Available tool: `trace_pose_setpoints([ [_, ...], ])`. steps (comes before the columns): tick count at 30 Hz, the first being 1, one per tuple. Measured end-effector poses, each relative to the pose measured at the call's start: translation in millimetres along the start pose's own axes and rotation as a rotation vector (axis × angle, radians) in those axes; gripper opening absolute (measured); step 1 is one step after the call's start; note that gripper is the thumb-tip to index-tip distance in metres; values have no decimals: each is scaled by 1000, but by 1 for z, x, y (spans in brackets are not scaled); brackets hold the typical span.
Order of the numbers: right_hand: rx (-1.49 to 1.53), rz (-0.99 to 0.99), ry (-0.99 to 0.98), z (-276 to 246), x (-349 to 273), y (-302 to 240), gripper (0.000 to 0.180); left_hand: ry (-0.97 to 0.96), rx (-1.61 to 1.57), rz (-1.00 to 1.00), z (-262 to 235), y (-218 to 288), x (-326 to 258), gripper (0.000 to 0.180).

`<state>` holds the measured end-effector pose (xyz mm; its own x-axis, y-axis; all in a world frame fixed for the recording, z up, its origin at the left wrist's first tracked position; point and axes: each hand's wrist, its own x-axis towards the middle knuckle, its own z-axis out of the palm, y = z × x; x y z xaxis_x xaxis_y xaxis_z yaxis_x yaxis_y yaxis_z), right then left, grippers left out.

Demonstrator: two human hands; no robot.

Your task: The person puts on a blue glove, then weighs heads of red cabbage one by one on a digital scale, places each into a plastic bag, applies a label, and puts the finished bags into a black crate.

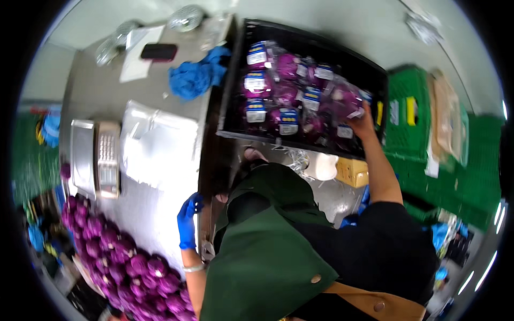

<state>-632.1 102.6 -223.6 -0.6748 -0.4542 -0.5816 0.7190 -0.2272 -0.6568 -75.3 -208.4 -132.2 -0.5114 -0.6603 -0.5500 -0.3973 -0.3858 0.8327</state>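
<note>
While your right hand (pixel 363 122) grips a wrapped cabbage (pixel 345 99) in the black crate (pixel 231 80), your gloved left hand (pixel 188 222) rests curled on the table edge (pixel 201 160), holding nothing.

Glossy plastic film wraps the red cabbages (pixel 300 96) in the matt black plastic crate (pixel 230 80); the worktable (pixel 91 80) is brushed metal.
</note>
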Motion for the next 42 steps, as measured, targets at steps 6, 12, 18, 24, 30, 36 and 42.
trace_pose_setpoints([
  [6, -98, 65, 155, -94, 34, -8, 63, 313, 151, 101, -39, -10, 56, 23],
  [12, -581, 181, 278, -95, 73, -11, 60, 624, 511, 462, -40, -10, 128, 11],
  [18, -1530, -826, 78, 65, 44, 19, 50, 408, 176, 254, -79, -62, 183, 13],
  [24, -1278, -1163, -1174, 348, -131, 190, 32, 529, 163, 416, -79, -13, 112, 15],
  [30, -1739, -1303, -1510, 402, -128, 361, 27, 565, 393, 537, -89, -5, 11, 25],
  [36, -1928, -311, -2003, 471, -216, 396, 32, 824, 778, 278, -111, -114, -50, 21],
  [42, -1229, -1210, -2298, 530, -349, 522, 57, 894, 573, 316, -117, -142, -83, 25],
])
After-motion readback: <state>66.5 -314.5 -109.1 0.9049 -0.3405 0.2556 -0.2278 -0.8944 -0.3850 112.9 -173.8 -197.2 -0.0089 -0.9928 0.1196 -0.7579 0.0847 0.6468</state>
